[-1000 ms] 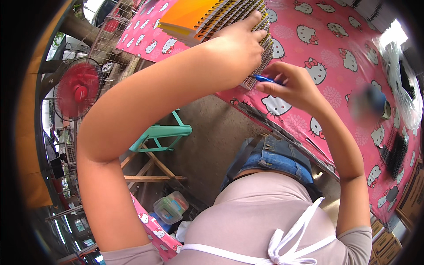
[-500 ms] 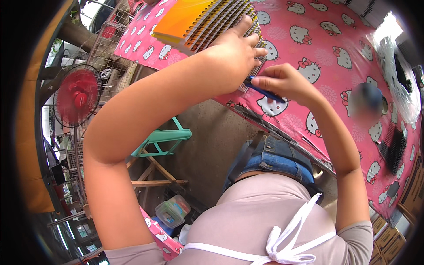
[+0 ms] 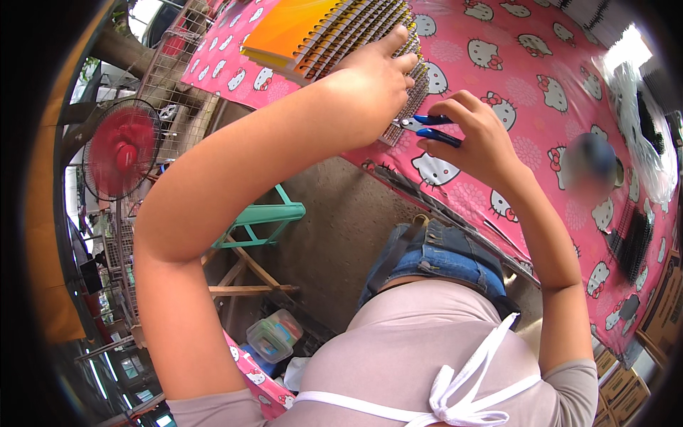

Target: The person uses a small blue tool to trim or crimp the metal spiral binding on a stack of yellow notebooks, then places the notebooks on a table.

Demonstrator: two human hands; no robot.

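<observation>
A fanned stack of spiral-bound notebooks with an orange top cover lies at the table's far left edge, its dark wire coils facing right. My left hand rests over the coils with its fingers spread; its thumb is hidden. My right hand is wrapped round a pair of blue-handled pliers, the handles apart. The metal head of the pliers points left, at the lower end of the coils beside my left wrist. Whether the jaws touch the wire I cannot tell.
A pink cartoon-cat cloth covers the table. On its right are black binding coils and clear plastic wrapping. A red fan, a green stool and a plastic tub are on the left. Cardboard boxes stand lower right.
The plier handles have spread apart, and the fingers of my right hand have opened with them. My left hand stays on the coils, nearly unmoved.
</observation>
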